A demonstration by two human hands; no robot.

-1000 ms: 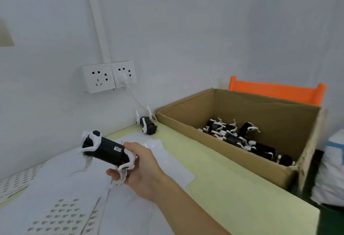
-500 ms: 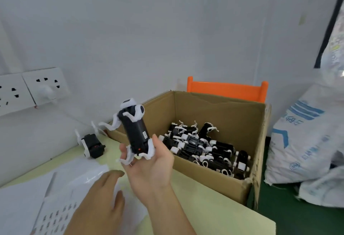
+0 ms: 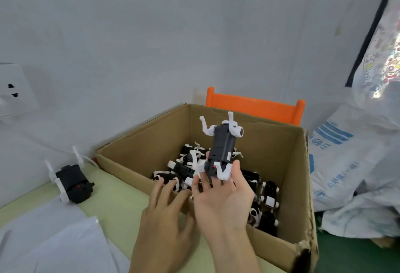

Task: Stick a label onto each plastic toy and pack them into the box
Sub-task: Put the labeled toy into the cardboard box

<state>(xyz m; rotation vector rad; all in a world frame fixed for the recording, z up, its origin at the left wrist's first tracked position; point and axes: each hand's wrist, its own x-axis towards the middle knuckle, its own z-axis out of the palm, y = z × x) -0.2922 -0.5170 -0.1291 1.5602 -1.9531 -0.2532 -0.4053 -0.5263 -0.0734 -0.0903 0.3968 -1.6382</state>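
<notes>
A black plastic toy (image 3: 223, 149) with white legs stands upright over the open cardboard box (image 3: 303, 188). My right hand (image 3: 223, 203), palm up, pinches its lower end between thumb and fingertips. A small white label shows on the toy's side. My left hand (image 3: 164, 218) hovers with fingers spread over the box's near wall and holds nothing. Several black-and-white toys (image 3: 184, 171) lie piled in the box. Another toy (image 3: 72, 183) rests on the green table (image 3: 116, 199) to the left of the box.
White paper sheets (image 3: 54, 240) cover the table's near left part. An orange chair back (image 3: 255, 104) stands behind the box. White sacks (image 3: 357, 164) are heaped to the right of it. A wall socket (image 3: 13, 91) is at the far left.
My right hand has carried the toy from the left, over the paper, to above the box. My left hand has come into view and moved up to the box's near edge.
</notes>
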